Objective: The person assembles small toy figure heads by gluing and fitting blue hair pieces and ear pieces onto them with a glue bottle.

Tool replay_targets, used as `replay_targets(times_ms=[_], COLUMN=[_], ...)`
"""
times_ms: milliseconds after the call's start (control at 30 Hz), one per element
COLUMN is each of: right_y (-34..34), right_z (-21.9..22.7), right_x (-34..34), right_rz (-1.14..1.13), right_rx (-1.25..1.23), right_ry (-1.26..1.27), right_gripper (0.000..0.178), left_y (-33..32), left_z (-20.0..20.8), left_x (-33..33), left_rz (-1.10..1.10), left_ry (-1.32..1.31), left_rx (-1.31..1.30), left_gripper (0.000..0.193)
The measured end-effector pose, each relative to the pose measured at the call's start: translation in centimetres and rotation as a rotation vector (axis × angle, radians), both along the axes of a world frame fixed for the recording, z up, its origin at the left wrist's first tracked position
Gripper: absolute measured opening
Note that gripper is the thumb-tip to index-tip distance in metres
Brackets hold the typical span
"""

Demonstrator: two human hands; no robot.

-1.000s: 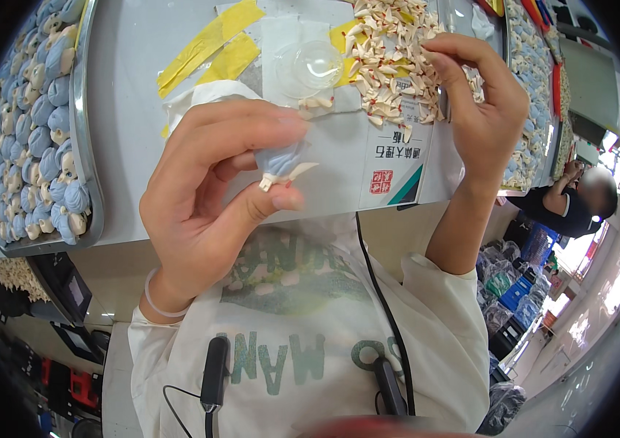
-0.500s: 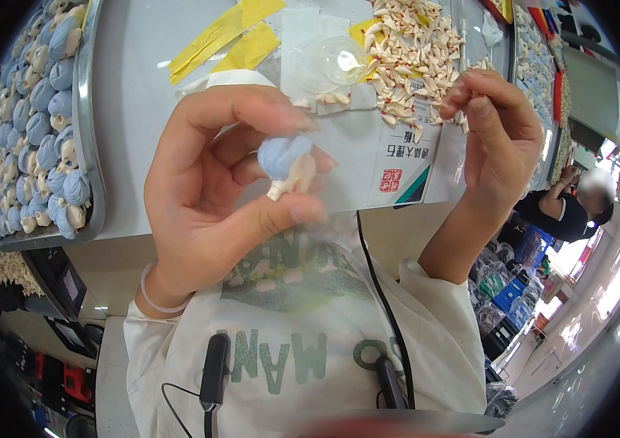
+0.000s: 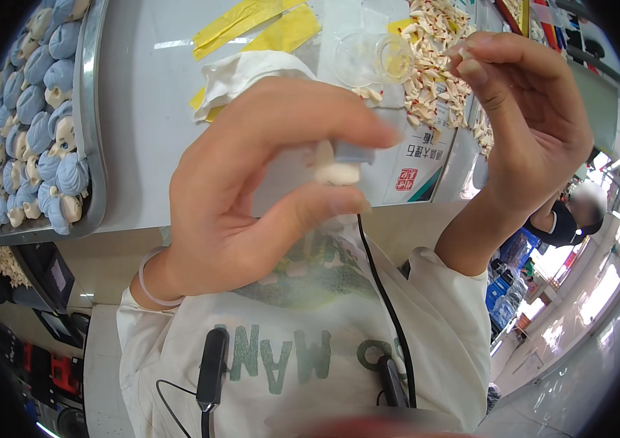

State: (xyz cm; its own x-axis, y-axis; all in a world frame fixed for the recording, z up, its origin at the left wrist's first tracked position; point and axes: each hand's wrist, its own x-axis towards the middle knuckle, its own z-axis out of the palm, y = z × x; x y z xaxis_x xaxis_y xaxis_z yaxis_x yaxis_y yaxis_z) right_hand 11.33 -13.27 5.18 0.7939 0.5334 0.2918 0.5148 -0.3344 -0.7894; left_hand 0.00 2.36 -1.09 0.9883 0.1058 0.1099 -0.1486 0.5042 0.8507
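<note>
Over the table's (image 3: pixel 142 139) near edge, the left hand (image 3: pixel 244 190) pinches a doll head (image 3: pixel 339 173), its long axis too blurred to tell. Well to its right and farther from the body, the right hand (image 3: pixel 529 109) seems pinched on a pale bit (image 3: pixel 464 54), near a heap (image 3: pixel 430 91).

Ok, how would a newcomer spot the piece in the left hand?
Find the silver metal tray at the picture's left, packed with blue-haired doll heads, then move right to the left hand. Between its thumb and fingers is a small, blurred blue-and-cream piece, set apart from the heads by being held, not in the tray.
</note>
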Motion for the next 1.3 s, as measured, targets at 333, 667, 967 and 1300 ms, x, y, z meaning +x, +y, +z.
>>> replay_targets(times_ms=[333, 667, 967, 1300], right_y=[2.2, 4.3, 0.4, 1.1], right_z=[1.0, 0.2, -0.5, -1.9], right_x=[0.5, -0.4, -2.6, -4.6], right_rz=[0.277, -0.085, 0.357, 0.211], right_rx=[-0.418, -0.422, 0.183, 0.258], right_ry=[-0.310, -0.264, 0.184, 0.267], right_gripper=[0.020, 0.015, 0.019, 0.021], left_y=[-0.2, -0.7, -0.6, -0.1], left_z=[0.2, -0.1, 0.7, -0.7], left_x=[-0.3, -0.3, -0.2, -0.4], left_rz=[-0.001, 0.047, 0.017, 0.090], left_ry=[-0.032, -0.002, 0.090, -0.189], left_rx=[0.015, -0.162, -0.303, 0.093], left_gripper=[0.029, 0.044, 0.047, 0.038])
